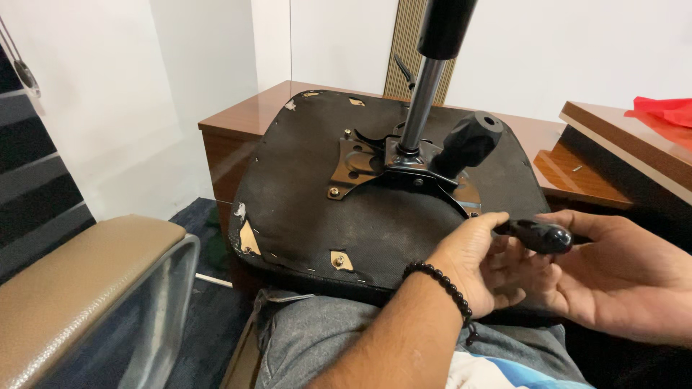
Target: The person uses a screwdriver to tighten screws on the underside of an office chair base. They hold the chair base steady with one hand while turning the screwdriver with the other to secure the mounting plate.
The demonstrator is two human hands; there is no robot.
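Observation:
An upturned black chair seat (pixel 303 187) rests on my lap with its underside facing me. A metal mounting plate (pixel 357 164) is screwed to its middle, and a gas cylinder (pixel 422 94) rises from it beside a black lever knob (pixel 468 140). At the seat's right front edge, both hands meet around a screwdriver with a dark glossy handle (pixel 542 236). My left hand (pixel 472 263), with a black bead bracelet on the wrist, grips the front of the handle. My right hand (pixel 620 274) cradles the handle's rear end, palm up. The tool's tip is hidden behind my left hand.
A tan padded chair part with a chrome frame (pixel 86 295) stands at the lower left. Behind the seat is a wooden desk (pixel 245 119), with a stepped wooden top (pixel 620 137) and a red cloth (pixel 667 109) at the right. Dark blue carpet (pixel 209 302) lies below.

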